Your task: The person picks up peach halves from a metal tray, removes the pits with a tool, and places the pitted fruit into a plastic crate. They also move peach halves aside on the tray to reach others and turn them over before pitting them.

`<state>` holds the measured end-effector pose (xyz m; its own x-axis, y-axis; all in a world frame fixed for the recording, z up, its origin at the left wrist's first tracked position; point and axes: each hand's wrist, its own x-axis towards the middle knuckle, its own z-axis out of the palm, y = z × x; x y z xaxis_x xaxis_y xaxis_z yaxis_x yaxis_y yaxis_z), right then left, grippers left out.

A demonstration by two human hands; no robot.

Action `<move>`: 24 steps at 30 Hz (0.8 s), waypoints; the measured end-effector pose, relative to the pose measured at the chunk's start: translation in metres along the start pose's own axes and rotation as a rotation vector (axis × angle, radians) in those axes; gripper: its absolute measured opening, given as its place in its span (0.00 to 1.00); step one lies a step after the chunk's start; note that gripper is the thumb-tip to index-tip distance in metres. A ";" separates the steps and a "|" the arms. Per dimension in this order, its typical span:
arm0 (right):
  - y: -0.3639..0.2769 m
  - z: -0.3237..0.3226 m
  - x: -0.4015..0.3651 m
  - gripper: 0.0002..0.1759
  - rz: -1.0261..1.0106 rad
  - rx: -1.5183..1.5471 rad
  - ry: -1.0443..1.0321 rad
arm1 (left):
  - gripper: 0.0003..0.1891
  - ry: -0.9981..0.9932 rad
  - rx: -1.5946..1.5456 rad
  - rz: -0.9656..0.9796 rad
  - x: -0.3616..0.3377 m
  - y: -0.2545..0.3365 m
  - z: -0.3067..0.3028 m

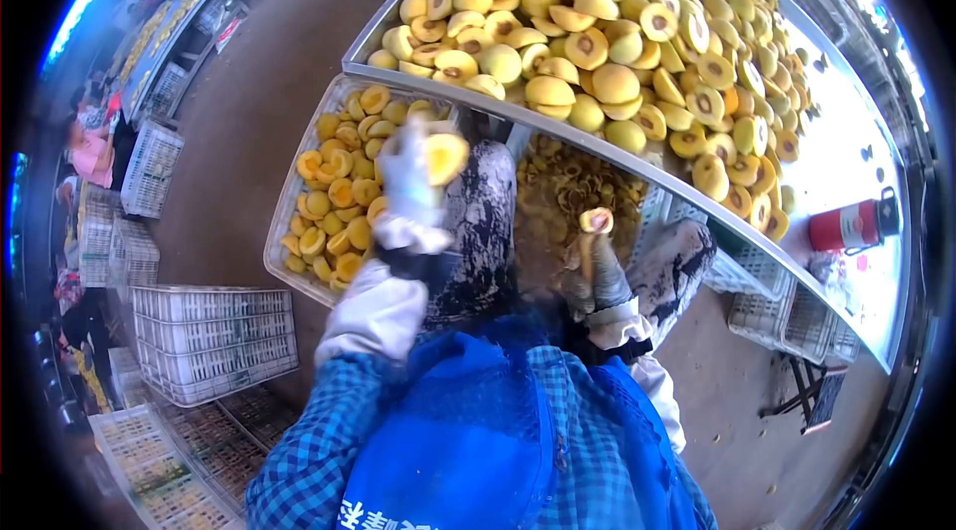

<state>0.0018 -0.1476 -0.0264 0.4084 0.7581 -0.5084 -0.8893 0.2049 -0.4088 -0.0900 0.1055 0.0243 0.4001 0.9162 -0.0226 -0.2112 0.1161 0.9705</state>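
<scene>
While the person looks down, the left hand (pixel 410 181), in a white glove, is closed around a peach half (pixel 445 157) and holds it up with the yellow side showing. This peach half is in the air, over the right edge of a tray (pixel 281 226) and just in front of the near rim of the table (pixel 846 141). The tray is full of yellow halves laid side by side. The right hand (pixel 597 276), in a dark glove, is lower and to the right, well apart from the left hand. Its fingers pinch a small pit (pixel 596 221) at the top. The pit is over a bin (pixel 558 186) of brownish bits that sits under the table. It is too blurry to tell if a tool is in that hand as well. The shiny table is piled high with cut peaches (pixel 597 42), and some have the pit hole facing up. A red bottle (pixel 846 226) lies on the bare right end of the table. White crates (pixel 214 341) are stacked on the floor to the left. The person wears a blue apron (pixel 468 440) over a checked shirt, with a white sleeve (pixel 373 316) on the left arm. Other people (pixel 90 146) are far off on the left.
</scene>
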 end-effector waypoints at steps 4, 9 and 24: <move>0.011 -0.008 0.012 0.28 0.110 -0.672 0.224 | 0.11 0.229 1.012 0.541 0.062 -0.030 -0.122; 0.033 -0.002 0.043 0.20 -0.182 -0.842 0.164 | 0.32 -0.408 1.896 0.332 0.040 -0.150 -0.180; 0.017 -0.008 0.039 0.16 -0.160 -0.830 0.142 | 0.33 -0.633 1.170 0.310 0.047 0.063 0.113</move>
<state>0.0043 -0.1194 -0.0596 0.5868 0.6629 -0.4650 -0.4032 -0.2588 -0.8778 0.0165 0.1122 0.1111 0.8780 0.4773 0.0368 0.3786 -0.7394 0.5567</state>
